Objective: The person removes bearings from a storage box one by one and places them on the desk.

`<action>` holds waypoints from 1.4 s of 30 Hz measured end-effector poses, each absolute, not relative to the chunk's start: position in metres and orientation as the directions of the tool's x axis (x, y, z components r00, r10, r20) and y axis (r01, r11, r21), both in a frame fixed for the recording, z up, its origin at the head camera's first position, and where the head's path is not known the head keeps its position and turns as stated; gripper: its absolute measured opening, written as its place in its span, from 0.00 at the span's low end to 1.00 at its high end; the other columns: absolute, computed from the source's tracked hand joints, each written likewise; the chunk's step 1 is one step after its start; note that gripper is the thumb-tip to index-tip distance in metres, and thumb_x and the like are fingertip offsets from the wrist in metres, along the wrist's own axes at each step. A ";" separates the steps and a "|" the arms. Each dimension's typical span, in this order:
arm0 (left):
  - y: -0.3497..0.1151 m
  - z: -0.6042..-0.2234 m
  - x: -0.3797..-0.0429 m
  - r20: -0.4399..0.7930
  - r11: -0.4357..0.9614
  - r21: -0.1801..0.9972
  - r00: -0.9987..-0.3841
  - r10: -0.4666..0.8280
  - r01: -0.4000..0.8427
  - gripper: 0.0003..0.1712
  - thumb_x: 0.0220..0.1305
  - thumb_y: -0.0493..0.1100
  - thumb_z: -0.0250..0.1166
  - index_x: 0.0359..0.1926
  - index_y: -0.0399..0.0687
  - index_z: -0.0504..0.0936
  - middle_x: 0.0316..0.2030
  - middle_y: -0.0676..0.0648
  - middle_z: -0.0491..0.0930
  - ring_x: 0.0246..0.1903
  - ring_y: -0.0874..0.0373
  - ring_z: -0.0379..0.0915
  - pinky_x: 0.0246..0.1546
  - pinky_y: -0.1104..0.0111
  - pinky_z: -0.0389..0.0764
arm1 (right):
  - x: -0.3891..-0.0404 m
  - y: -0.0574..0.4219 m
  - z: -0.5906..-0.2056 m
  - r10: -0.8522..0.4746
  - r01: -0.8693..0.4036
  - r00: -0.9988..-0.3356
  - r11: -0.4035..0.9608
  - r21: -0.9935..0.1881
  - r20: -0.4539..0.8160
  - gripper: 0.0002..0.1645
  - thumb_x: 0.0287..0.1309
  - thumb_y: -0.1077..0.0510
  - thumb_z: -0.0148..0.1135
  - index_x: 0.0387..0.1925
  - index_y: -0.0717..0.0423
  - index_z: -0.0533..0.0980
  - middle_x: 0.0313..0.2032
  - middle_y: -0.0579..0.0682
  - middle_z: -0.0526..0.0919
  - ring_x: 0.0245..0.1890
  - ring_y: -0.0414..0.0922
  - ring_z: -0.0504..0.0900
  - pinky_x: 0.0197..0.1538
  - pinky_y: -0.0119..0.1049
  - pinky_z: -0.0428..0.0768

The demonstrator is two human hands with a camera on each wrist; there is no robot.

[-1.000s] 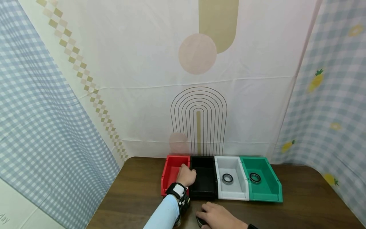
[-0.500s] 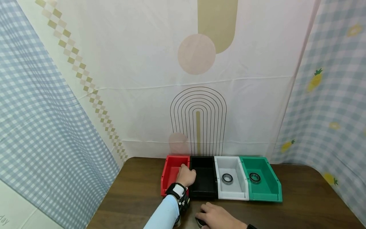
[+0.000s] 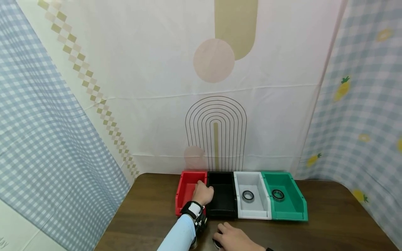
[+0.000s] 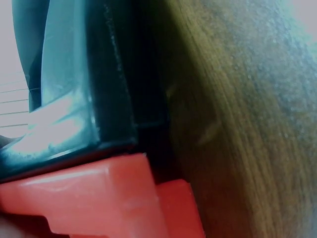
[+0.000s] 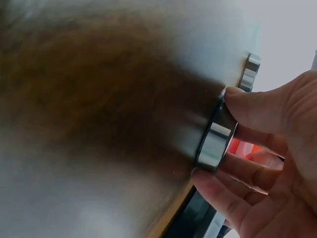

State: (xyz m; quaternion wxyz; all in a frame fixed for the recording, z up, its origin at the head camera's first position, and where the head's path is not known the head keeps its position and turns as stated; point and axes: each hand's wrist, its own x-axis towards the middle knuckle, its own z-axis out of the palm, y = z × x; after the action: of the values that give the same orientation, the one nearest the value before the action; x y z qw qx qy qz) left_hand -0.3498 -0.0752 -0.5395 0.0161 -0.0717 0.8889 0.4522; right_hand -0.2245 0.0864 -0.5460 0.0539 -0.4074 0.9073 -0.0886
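Observation:
My left hand (image 3: 203, 193) reaches into the red bin (image 3: 181, 195), close to the wall it shares with the black bin (image 3: 222, 211). Its fingertips are hidden, and whatever they may hold cannot be made out. Only a sliver of that hand shows in the left wrist view, beside the red bin (image 4: 99, 193) and black bin (image 4: 104, 109). My right hand (image 3: 236, 239) grips a ball bearing (image 5: 216, 141) on the table, thumb and fingers around its rim. Another bearing (image 5: 249, 72) lies beyond it, partly under my left wrist in the head view.
The white bin (image 3: 254, 212) holds one bearing (image 3: 248, 201), and the green bin (image 3: 290, 209) another bearing (image 3: 278, 200). All the bins stand side by side at the back of the wooden table (image 3: 150, 209), against a hanging cloth (image 3: 157, 122).
Both hands stay in nearly the same place. The whole head view has shifted slightly, with the bins appearing a little further left.

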 end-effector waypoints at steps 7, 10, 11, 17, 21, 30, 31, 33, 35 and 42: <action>-0.075 -0.541 -0.352 -0.094 0.576 0.804 -0.988 -0.123 -0.148 0.44 0.75 0.47 0.57 0.79 0.23 0.54 0.78 0.24 0.59 0.74 0.27 0.64 0.73 0.36 0.69 | -0.226 0.085 -0.545 -0.732 -0.706 -0.680 0.671 -0.228 -0.048 0.13 0.63 0.48 0.76 0.48 0.41 0.86 0.39 0.38 0.78 0.37 0.33 0.71 0.35 0.29 0.74; -0.074 -0.542 -0.351 -0.097 0.577 0.803 -0.988 -0.122 -0.150 0.44 0.75 0.47 0.57 0.79 0.23 0.54 0.78 0.25 0.60 0.73 0.28 0.65 0.72 0.37 0.69 | -0.227 0.084 -0.545 -0.726 -0.697 -0.685 0.678 -0.235 -0.060 0.13 0.63 0.48 0.76 0.48 0.41 0.86 0.39 0.38 0.78 0.38 0.33 0.72 0.36 0.29 0.75; -0.074 -0.542 -0.351 -0.098 0.576 0.803 -0.988 -0.122 -0.151 0.44 0.75 0.47 0.57 0.79 0.23 0.54 0.78 0.25 0.60 0.73 0.28 0.65 0.72 0.37 0.69 | -0.227 0.084 -0.545 -0.725 -0.696 -0.686 0.679 -0.235 -0.062 0.13 0.63 0.47 0.76 0.48 0.41 0.86 0.39 0.39 0.78 0.38 0.33 0.72 0.36 0.29 0.75; -0.075 -0.539 -0.349 -0.103 0.572 0.805 -0.987 -0.125 -0.156 0.43 0.75 0.47 0.57 0.79 0.23 0.54 0.78 0.25 0.59 0.73 0.28 0.64 0.73 0.37 0.68 | -0.227 0.083 -0.545 -0.723 -0.696 -0.688 0.681 -0.229 -0.062 0.14 0.62 0.46 0.76 0.48 0.40 0.86 0.39 0.39 0.78 0.38 0.33 0.72 0.36 0.29 0.75; -0.074 -0.538 -0.348 -0.097 0.572 0.807 -0.988 -0.121 -0.149 0.43 0.75 0.46 0.57 0.79 0.22 0.54 0.78 0.25 0.60 0.73 0.28 0.64 0.73 0.37 0.69 | -0.227 0.083 -0.546 -0.721 -0.692 -0.690 0.684 -0.231 -0.067 0.13 0.63 0.46 0.76 0.48 0.39 0.86 0.40 0.39 0.78 0.38 0.34 0.72 0.35 0.30 0.75; -0.073 -0.541 -0.353 -0.084 0.577 0.805 -0.989 -0.122 -0.140 0.45 0.75 0.48 0.57 0.79 0.23 0.54 0.78 0.24 0.59 0.74 0.27 0.63 0.73 0.37 0.68 | -0.227 0.085 -0.544 -0.719 -0.693 -0.693 0.685 -0.224 -0.054 0.14 0.62 0.47 0.77 0.48 0.41 0.86 0.40 0.39 0.78 0.39 0.34 0.72 0.36 0.29 0.75; -0.073 -0.541 -0.354 -0.086 0.574 0.806 -0.989 -0.123 -0.142 0.45 0.75 0.48 0.57 0.80 0.23 0.53 0.79 0.24 0.58 0.74 0.27 0.63 0.74 0.37 0.67 | -0.227 0.085 -0.544 -0.720 -0.695 -0.692 0.685 -0.219 -0.051 0.14 0.62 0.46 0.77 0.48 0.40 0.85 0.40 0.39 0.78 0.39 0.34 0.72 0.36 0.29 0.75; -0.073 -0.542 -0.354 -0.089 0.572 0.808 -0.988 -0.124 -0.144 0.45 0.75 0.48 0.57 0.80 0.23 0.53 0.79 0.24 0.58 0.75 0.27 0.62 0.74 0.37 0.67 | -0.227 0.085 -0.544 -0.718 -0.692 -0.694 0.687 -0.221 -0.055 0.14 0.62 0.46 0.77 0.48 0.40 0.85 0.40 0.39 0.78 0.39 0.34 0.72 0.36 0.30 0.75; -0.073 -0.542 -0.354 -0.090 0.572 0.807 -0.988 -0.123 -0.144 0.45 0.75 0.47 0.57 0.80 0.23 0.53 0.79 0.24 0.58 0.75 0.27 0.62 0.74 0.36 0.66 | -0.226 0.084 -0.544 -0.715 -0.689 -0.696 0.689 -0.226 -0.059 0.14 0.62 0.46 0.76 0.48 0.40 0.85 0.41 0.39 0.78 0.39 0.34 0.73 0.35 0.30 0.76; -0.073 -0.541 -0.351 -0.093 0.579 0.798 -0.984 -0.155 -0.167 0.45 0.75 0.49 0.58 0.80 0.24 0.55 0.78 0.27 0.61 0.74 0.28 0.64 0.73 0.37 0.68 | -0.226 0.083 -0.546 -0.713 -0.681 -0.698 0.688 -0.251 -0.065 0.14 0.63 0.46 0.76 0.49 0.39 0.85 0.42 0.39 0.78 0.40 0.35 0.73 0.36 0.31 0.76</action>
State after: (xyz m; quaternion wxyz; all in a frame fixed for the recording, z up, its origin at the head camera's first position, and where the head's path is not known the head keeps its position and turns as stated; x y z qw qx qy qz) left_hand -0.3508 -0.0729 -0.5411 0.0066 -0.0904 0.8885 0.4497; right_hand -0.2261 0.0828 -0.5459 0.0786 -0.3807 0.9154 -0.1043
